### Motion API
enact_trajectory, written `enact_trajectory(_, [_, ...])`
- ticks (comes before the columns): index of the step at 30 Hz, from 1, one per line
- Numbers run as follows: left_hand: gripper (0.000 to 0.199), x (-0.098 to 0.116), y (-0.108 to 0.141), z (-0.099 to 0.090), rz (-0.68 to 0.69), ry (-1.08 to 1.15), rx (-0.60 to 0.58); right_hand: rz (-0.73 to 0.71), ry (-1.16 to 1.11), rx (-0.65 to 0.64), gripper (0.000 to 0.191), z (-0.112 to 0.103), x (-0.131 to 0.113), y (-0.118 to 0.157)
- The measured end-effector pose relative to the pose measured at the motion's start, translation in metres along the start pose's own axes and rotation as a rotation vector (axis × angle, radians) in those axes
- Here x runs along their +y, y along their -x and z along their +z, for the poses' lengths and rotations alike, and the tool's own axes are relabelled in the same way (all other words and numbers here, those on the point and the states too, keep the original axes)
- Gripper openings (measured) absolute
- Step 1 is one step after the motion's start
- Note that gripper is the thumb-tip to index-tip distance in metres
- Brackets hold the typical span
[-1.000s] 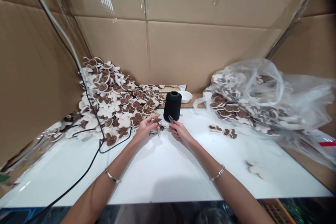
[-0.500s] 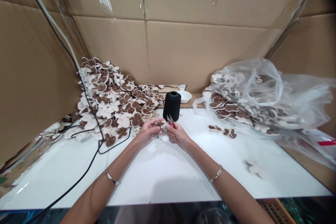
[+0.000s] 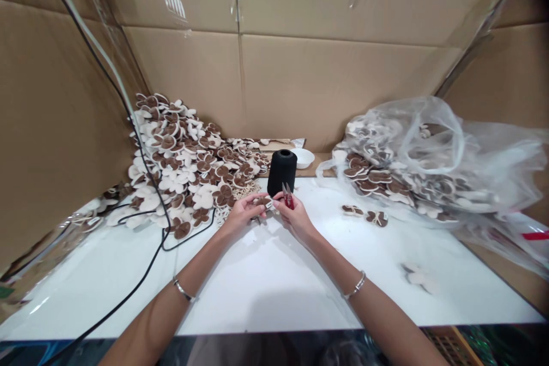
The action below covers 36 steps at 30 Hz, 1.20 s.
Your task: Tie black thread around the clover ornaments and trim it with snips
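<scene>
Near the middle of the white table, my left hand [image 3: 244,213] is closed on a small brown-and-white fabric flower piece [image 3: 261,202] that has a white tag. My right hand [image 3: 295,217] grips red-handled thread snips [image 3: 289,200], their blades pointing up and away from me. Its thumb and finger also meet the edge of the flower piece by the tag. Just beyond both hands stands a black cone of thread [image 3: 282,171]. The fingertips partly hide the piece, so I cannot tell its full shape.
A big heap of brown and white flower pieces [image 3: 175,154] fills the left back. Clear plastic bags [image 3: 433,143] with similar pieces lie at right. Two tied pieces [image 3: 377,218], a pale piece [image 3: 418,277], a white bowl [image 3: 302,158] and a black cable [image 3: 148,263] are also here.
The snips in my right hand have turned more upright and shifted slightly right. Both hands stay close together at the flower piece.
</scene>
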<state>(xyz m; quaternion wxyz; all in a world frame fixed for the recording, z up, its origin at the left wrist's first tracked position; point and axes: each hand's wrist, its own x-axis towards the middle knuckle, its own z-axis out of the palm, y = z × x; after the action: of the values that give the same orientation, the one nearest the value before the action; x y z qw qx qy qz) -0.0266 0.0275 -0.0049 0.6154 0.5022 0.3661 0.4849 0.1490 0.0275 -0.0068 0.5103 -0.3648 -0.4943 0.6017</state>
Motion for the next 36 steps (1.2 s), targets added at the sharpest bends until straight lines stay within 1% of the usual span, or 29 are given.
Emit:
enact_trajectory(4, [0.059,-0.006,-0.001,-0.003,-0.002,-0.045,0.004,-0.165,0.276,-0.005,0.030,-0.002,0.000,0.001])
enact_trajectory(6, [0.058,-0.008,-0.002,-0.004,-0.019,-0.051,0.008,-0.221,0.382,-0.007,0.027,-0.002,0.000,0.003])
enact_trajectory(9, [0.057,-0.010,-0.002,-0.003,-0.027,-0.041,0.015,-0.234,0.445,0.010,0.026,0.000,0.000,0.006])
enact_trajectory(15, [0.059,-0.009,-0.001,0.000,-0.043,-0.021,0.047,-0.192,0.440,-0.009,0.029,0.002,0.002,0.007])
enact_trajectory(19, [0.060,-0.012,-0.002,-0.001,-0.060,0.010,0.031,-0.229,0.550,0.004,0.022,-0.001,0.003,0.006])
enact_trajectory(23, [0.059,-0.013,-0.003,-0.002,-0.075,0.003,0.038,-0.276,0.640,0.019,0.018,-0.003,0.002,0.008])
enact_trajectory(25, [0.058,-0.012,-0.003,-0.001,-0.074,-0.008,0.039,-0.282,0.641,0.015,0.018,-0.004,0.002,0.007])
enact_trajectory(27, [0.058,-0.012,-0.003,-0.001,-0.072,-0.020,0.045,-0.256,0.604,0.004,0.019,-0.004,0.002,0.006])
enact_trajectory(30, [0.058,-0.013,-0.003,-0.001,-0.066,-0.052,0.064,-0.162,0.506,-0.004,0.025,-0.006,0.004,0.002])
enact_trajectory(33, [0.057,-0.013,-0.003,-0.002,-0.047,-0.071,0.057,-0.081,0.414,-0.005,0.033,-0.007,0.007,-0.001])
enact_trajectory(36, [0.056,-0.013,-0.004,-0.003,-0.023,-0.070,0.036,-0.085,0.387,-0.028,0.035,-0.008,0.010,-0.003])
